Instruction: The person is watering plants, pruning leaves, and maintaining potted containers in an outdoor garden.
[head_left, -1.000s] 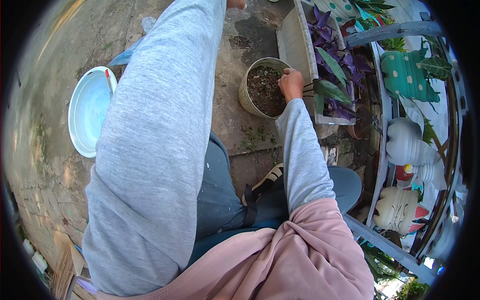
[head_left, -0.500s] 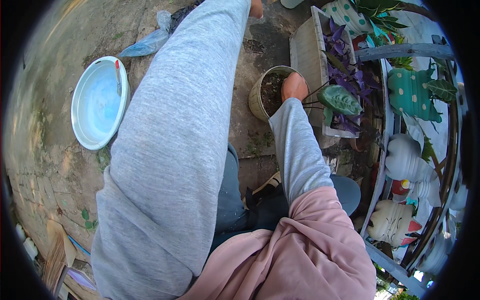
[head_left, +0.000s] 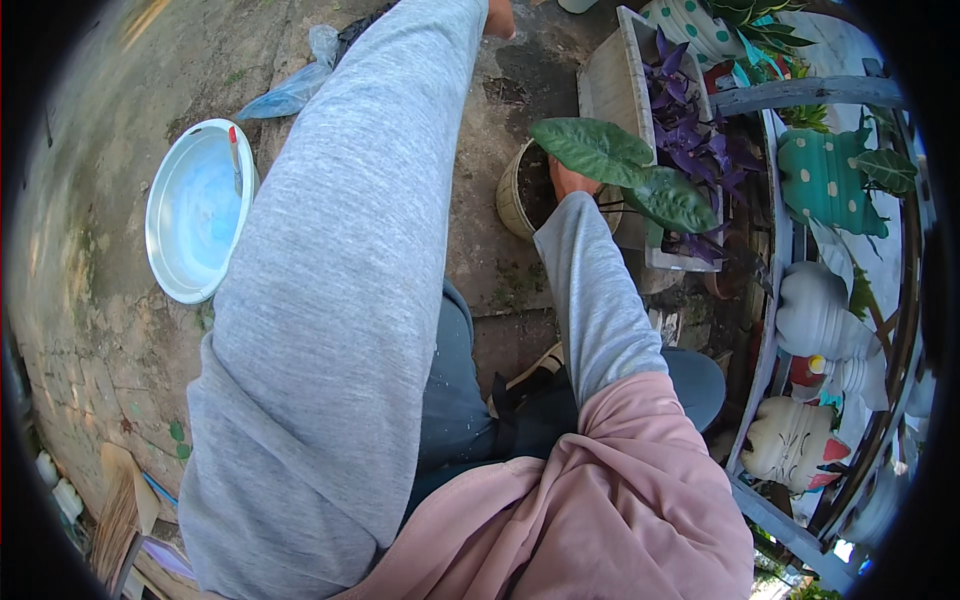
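My right hand (head_left: pixel 570 180) reaches down inside a round, pale plant pot (head_left: pixel 512 205) that holds dark soil. Large green leaves (head_left: pixel 600 152) on thin stems spread over the pot and partly cover this hand; its fingers are hidden. At the top edge of the view, my left hand (head_left: pixel 500 20) shows only in part, beyond the long grey sleeve (head_left: pixel 350 250). What it touches cannot be made out.
Right of the pot stands a pale rectangular planter (head_left: pixel 612 82) with purple plants (head_left: pixel 685 135). A railing (head_left: pixel 775 330) with painted bottle planters (head_left: pixel 825 185) runs along the right. On the left lie a white basin (head_left: pixel 200 210) with a red-tipped tool (head_left: pixel 235 150) and a blue plastic bag (head_left: pixel 290 90).
A large leaf has swung left over the pot and now hides part of my right hand and the soil. The left arm has shifted slightly left.
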